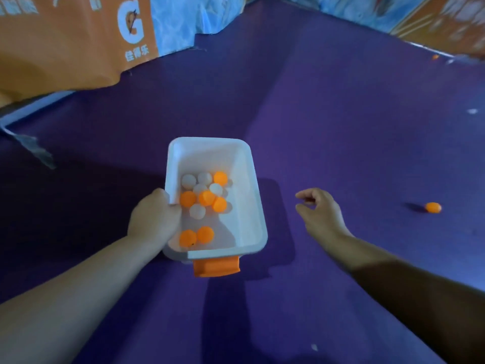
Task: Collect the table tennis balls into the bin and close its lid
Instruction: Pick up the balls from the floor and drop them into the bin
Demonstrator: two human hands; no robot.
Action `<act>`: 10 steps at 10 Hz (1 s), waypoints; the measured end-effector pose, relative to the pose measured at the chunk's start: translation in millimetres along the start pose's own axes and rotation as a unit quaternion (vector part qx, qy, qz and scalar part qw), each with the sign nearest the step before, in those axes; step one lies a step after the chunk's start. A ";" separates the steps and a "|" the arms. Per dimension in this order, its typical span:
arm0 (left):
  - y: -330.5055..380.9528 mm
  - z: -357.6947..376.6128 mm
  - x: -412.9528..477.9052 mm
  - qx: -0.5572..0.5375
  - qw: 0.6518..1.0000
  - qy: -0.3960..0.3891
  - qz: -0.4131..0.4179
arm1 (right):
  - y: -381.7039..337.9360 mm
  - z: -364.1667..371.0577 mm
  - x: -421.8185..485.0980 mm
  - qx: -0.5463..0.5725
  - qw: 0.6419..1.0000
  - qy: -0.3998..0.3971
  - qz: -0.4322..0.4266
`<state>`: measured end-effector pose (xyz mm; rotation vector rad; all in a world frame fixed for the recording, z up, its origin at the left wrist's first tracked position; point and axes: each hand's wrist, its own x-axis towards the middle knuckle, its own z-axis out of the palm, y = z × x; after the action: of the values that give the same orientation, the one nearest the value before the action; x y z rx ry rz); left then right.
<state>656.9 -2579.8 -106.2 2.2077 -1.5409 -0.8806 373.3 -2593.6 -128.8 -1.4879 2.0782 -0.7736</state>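
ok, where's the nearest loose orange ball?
Head view, right side: the orange ball sits on the purple floor, beyond the empty right hand.

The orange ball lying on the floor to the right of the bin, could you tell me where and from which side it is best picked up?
Take the orange ball across its middle, fingers coming down from above. It is a smooth sphere resting alone on the purple floor, so any side serves. The right hand is open, empty and nearest; the left hand holds the bin rim.

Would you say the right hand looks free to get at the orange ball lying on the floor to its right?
Probably yes: the right hand is empty, and only bare purple floor lies between it and the orange ball.
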 end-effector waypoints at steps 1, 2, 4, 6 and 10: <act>47.9 7.0 -15.7 -0.042 0.996 -0.030 0.067 | 20.5 -57.8 7.6 -0.063 0.996 0.058 0.037; 75.4 29.8 -20.1 -0.056 0.990 -0.049 0.121 | 48.1 -94.1 17.5 -0.083 0.986 0.107 0.096; 98.6 118.2 6.7 -0.028 0.984 -0.015 0.174 | 133.8 -126.0 33.6 -0.074 0.975 0.110 0.176; 158.4 188.1 10.1 0.003 0.978 -0.019 0.209 | 236.5 -163.7 78.3 -0.097 0.961 0.133 0.222; 313.2 331.2 21.2 -0.052 0.983 -0.030 0.174 | 391.2 -250.1 239.3 -0.297 0.940 0.045 0.165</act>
<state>220.7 -2685.8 -188.1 1.7789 -1.7911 -0.8978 -133.4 -2678.5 -222.9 -1.3259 2.6897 -0.0789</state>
